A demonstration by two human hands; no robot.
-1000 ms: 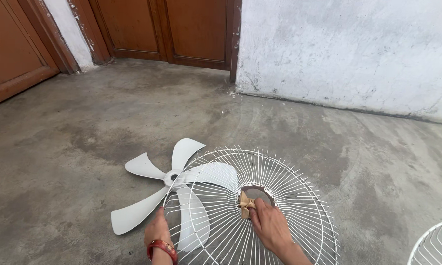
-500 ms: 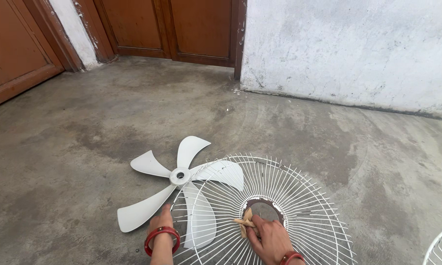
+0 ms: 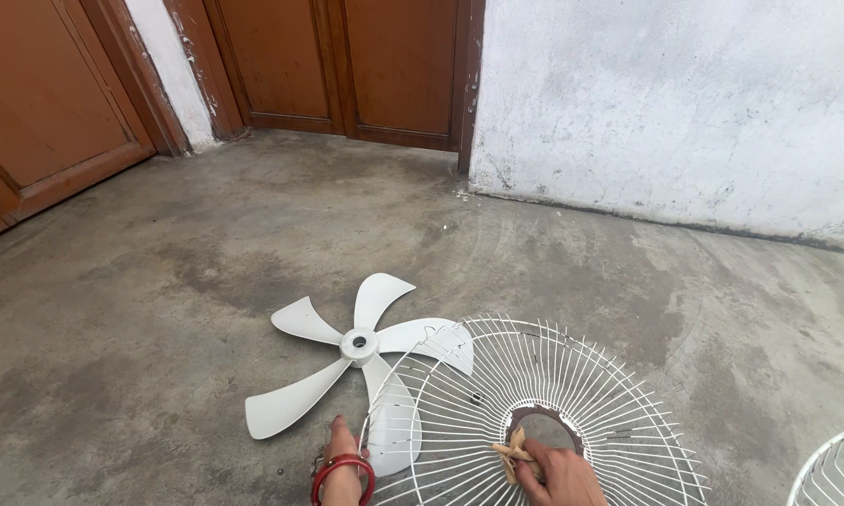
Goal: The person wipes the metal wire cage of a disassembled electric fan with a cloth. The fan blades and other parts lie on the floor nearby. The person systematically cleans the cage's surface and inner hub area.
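Concrete floor (image 3: 206, 234): we judge wiping underway; right hand (image 3: 558, 476) seemingly pinches cloth (image 3: 513, 453) at grille (image 3: 572, 375) hub, left hand (image 3: 344, 461) steadying lower-centre rim; next, rub onward.

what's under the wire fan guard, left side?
Two blades of the white fan blade show through the wire fan guard. Bare concrete floor elsewhere. The hands cover the near part.

Cut off at the frame's lower edge

The wire fan guard (image 3: 534, 412), both hands (image 3: 342, 468) (image 3: 558, 478) and a second guard (image 3: 839, 468) run past the edge; one blade (image 3: 394, 422) lies partly under wires.
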